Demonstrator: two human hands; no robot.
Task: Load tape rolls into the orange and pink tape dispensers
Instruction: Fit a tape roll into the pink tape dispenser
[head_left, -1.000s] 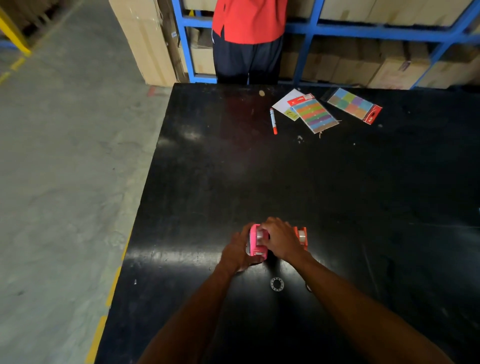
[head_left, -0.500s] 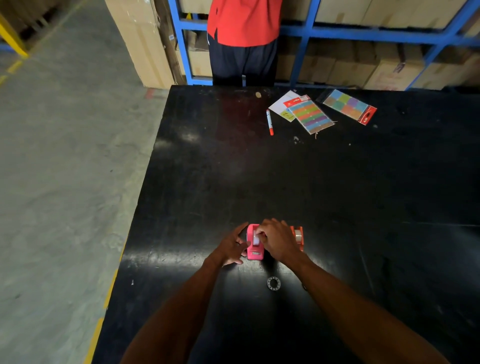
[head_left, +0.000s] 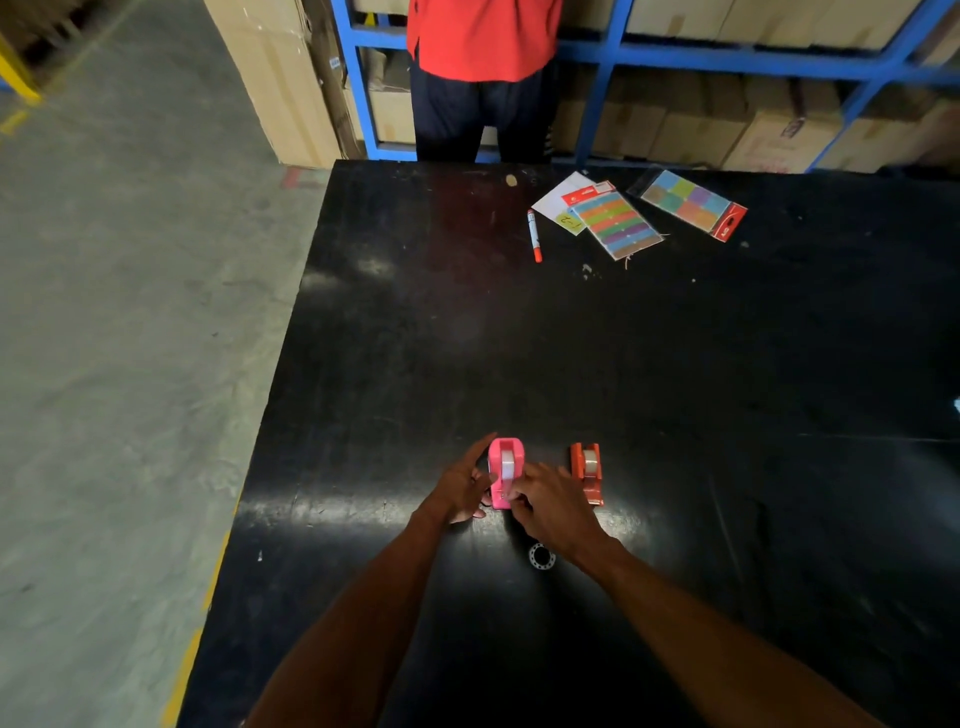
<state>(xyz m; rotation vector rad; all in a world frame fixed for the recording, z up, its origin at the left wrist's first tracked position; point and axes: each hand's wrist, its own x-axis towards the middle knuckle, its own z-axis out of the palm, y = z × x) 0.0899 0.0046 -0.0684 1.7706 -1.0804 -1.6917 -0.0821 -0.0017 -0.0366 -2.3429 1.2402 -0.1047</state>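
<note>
A pink tape dispenser (head_left: 505, 465) stands on the black table (head_left: 675, 364) with a clear tape roll seated in it. My left hand (head_left: 464, 487) steadies its left side, index finger stretched forward along it. My right hand (head_left: 553, 506) pinches at the dispenser's near end, where the cutter is; what the fingertips hold is hidden. To the right, apart from my hands, stands the orange tape dispenser (head_left: 587, 470) with a roll inside it. A small clear ring (head_left: 541, 556), like a tape core, lies on the table just in front of my right wrist.
At the far edge lie a red-capped marker (head_left: 534, 235), a white card and two packs of coloured sticky notes (head_left: 615, 218), (head_left: 688, 203). A person in a red shirt (head_left: 483, 36) stands behind the table by blue shelving with cartons. The table's left edge drops to concrete floor.
My right hand slid off the top of the pink dispenser toward its near end, uncovering the roll and the orange dispenser. My left index finger has straightened.
</note>
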